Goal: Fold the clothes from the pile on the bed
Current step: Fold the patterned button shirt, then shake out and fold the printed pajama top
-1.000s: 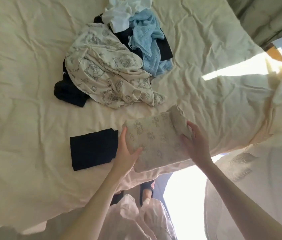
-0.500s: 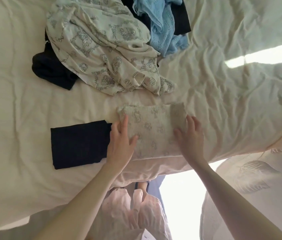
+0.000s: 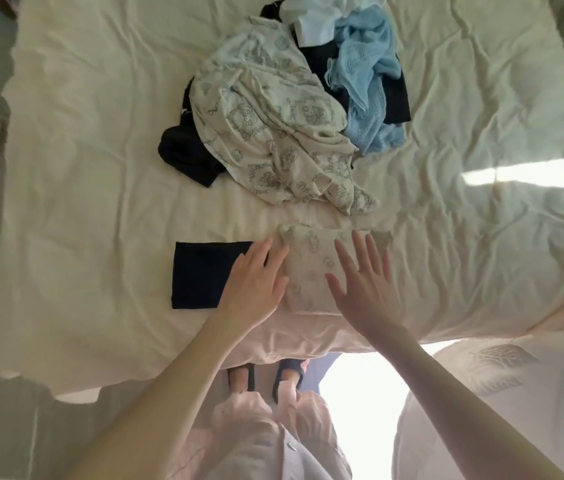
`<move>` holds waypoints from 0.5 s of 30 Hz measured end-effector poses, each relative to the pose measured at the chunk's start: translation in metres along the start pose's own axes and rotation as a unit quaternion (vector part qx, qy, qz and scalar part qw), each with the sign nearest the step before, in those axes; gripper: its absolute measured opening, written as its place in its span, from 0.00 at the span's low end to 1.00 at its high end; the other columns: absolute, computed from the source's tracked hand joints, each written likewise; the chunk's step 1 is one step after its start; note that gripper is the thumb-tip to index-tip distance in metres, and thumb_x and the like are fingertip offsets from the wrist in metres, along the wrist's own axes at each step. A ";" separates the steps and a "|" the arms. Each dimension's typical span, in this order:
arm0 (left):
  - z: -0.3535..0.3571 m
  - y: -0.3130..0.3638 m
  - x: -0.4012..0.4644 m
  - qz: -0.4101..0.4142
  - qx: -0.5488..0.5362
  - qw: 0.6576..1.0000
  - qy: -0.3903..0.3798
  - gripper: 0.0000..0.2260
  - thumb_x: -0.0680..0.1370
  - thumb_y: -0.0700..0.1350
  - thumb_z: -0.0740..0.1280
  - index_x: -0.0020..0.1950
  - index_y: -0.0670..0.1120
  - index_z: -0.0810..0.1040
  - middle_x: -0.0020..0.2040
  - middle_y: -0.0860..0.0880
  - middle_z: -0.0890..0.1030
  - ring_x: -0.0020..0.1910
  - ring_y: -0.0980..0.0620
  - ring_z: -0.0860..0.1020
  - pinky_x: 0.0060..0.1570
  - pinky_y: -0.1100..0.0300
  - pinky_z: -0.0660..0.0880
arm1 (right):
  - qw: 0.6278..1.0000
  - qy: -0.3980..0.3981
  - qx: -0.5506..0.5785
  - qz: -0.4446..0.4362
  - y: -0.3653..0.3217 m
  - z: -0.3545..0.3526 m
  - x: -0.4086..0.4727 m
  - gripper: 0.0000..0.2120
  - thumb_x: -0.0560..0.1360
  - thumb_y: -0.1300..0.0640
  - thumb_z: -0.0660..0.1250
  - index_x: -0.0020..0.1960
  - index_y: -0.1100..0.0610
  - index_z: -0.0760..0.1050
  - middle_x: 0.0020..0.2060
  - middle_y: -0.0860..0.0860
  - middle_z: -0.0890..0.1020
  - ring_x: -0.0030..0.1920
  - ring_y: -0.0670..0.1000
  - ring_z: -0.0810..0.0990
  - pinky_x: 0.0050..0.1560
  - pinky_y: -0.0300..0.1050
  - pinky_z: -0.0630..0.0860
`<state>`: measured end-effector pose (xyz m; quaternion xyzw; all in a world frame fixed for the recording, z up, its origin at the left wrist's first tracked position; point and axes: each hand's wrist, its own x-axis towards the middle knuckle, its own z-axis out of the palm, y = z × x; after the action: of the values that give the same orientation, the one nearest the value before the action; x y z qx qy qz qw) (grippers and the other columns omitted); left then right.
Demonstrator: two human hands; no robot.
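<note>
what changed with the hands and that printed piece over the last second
A second ago the right hand gripped the folded printed garment by its raised right end while the left hand steadied the left edge. That end has since been laid down and let go; both hands now lie flat, fingers straight, on or just over it. The folded black garment and the unfolded pile stayed put.

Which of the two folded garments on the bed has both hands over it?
The patterned cream folded garment, near the bed's front edge. Both the left hand and right hand are spread open over it. The folded black garment lies just left of it.
</note>
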<state>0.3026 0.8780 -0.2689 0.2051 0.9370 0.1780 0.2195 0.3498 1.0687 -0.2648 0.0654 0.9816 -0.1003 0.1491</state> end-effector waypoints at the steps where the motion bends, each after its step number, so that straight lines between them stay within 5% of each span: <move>1: -0.015 -0.004 -0.017 -0.009 -0.013 1.000 0.020 0.24 0.81 0.50 0.56 0.76 0.47 0.56 0.76 0.45 0.56 0.75 0.48 0.53 0.72 0.50 0.56 | 1.000 0.001 0.011 -0.024 -0.015 -0.014 -0.005 0.28 0.80 0.44 0.54 0.77 0.49 0.51 0.77 0.53 0.49 0.77 0.54 0.43 0.75 0.54 0.38; 8: -0.114 -0.060 -0.150 -0.119 -0.080 0.976 0.163 0.23 0.81 0.51 0.55 0.76 0.50 0.58 0.76 0.49 0.57 0.76 0.50 0.51 0.72 0.56 0.51 | 0.981 0.034 0.063 -0.181 -0.147 -0.086 -0.041 0.28 0.79 0.44 0.56 0.76 0.51 0.56 0.76 0.52 0.55 0.77 0.52 0.49 0.74 0.49 0.39; 15: -0.175 -0.178 -0.287 -0.202 -0.120 0.938 0.255 0.23 0.81 0.50 0.57 0.75 0.50 0.60 0.76 0.49 0.57 0.76 0.51 0.51 0.72 0.58 0.49 | 0.960 0.053 0.092 -0.261 -0.314 -0.084 -0.082 0.28 0.79 0.45 0.58 0.76 0.52 0.56 0.75 0.53 0.58 0.76 0.53 0.51 0.76 0.53 0.48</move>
<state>0.3989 0.5506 -0.1005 -0.0681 0.9549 0.2876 0.0279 0.3541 0.7734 -0.1058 -0.1742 0.9576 -0.2220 0.0591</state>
